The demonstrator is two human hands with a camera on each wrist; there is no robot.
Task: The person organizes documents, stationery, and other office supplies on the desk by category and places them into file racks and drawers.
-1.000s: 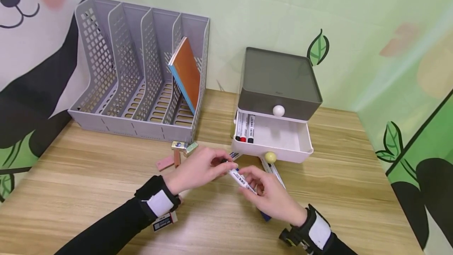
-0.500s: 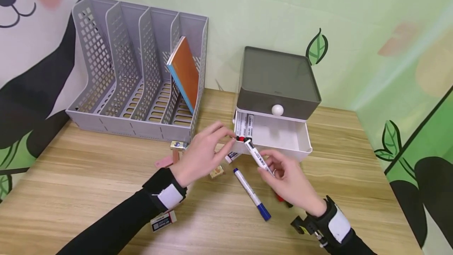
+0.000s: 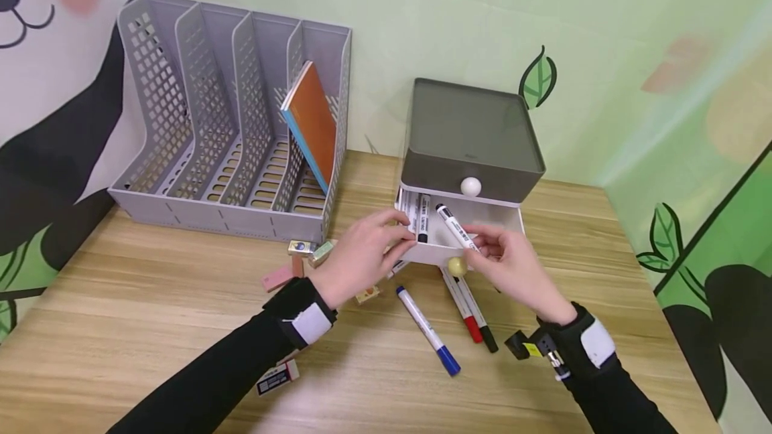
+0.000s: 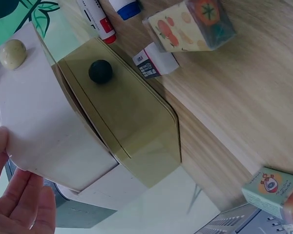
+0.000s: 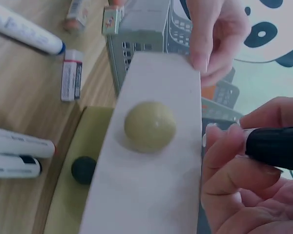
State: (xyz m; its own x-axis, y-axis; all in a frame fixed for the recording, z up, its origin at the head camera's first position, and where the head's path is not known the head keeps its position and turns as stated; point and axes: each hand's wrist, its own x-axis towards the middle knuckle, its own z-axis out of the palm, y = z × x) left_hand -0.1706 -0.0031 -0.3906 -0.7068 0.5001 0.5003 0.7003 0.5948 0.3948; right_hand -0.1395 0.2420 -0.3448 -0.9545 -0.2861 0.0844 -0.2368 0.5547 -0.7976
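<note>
My right hand pinches a white whiteboard marker by its lower end, its black tip pointing up-left over the pulled-out white drawer. In the right wrist view the marker's black end shows by the fingers. The left hand is at the drawer's front left corner; in the left wrist view its thumb and fingers hold that corner. Several markers lie side by side along the drawer's left side, some partly hidden by the left fingers. A yellow knob sits on the drawer's front.
A blue-capped marker lies in front of the drawer, with red and black ones beside it. Small eraser boxes lie to the left. Behind stand a grey file rack with an orange notebook and the dark-topped drawer unit.
The right hand has carried the marker up and right, over the drawer. The left hand has let go of that marker and moved to the drawer's front left corner.
</note>
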